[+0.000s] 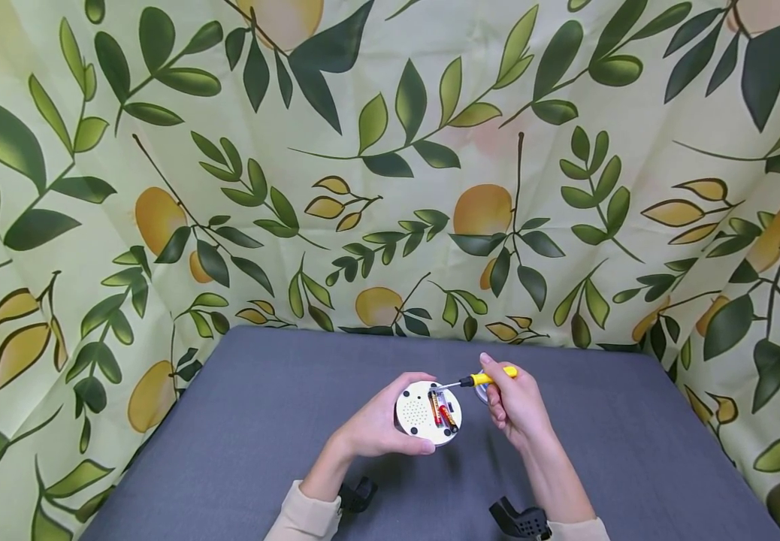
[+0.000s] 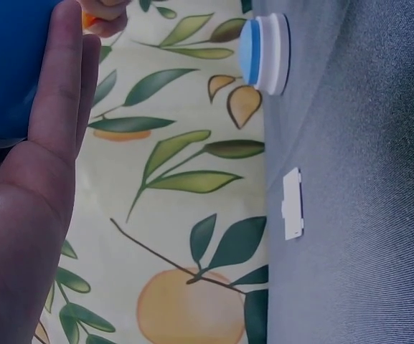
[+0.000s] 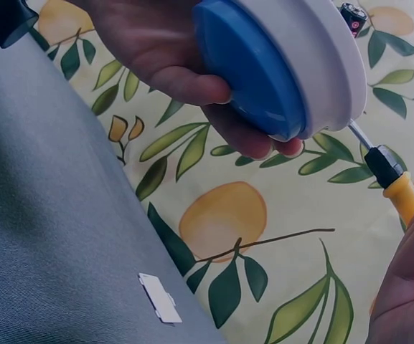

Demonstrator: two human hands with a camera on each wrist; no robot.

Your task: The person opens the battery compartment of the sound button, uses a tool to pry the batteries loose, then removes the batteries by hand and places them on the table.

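Note:
My left hand (image 1: 379,421) grips a round push button (image 1: 415,413) by its edge, raised above the table. Its white underside, with speaker holes and dark feet, faces up in the head view. Two red-and-black batteries (image 1: 445,418) show in the uncovered battery compartment, and one battery end (image 3: 354,20) sticks up past the rim in the right wrist view. The button's blue dome (image 3: 246,72) points downward. My right hand (image 1: 521,406) holds a screwdriver (image 1: 487,378) with a yellow handle, its metal tip at the compartment's end by the batteries.
A second blue-and-white push button (image 2: 267,54) stands on the grey table (image 1: 282,391), partly behind my right hand in the head view. A small white battery cover (image 2: 293,204) lies on the table. A leaf-patterned cloth (image 1: 390,195) hangs behind and at both sides.

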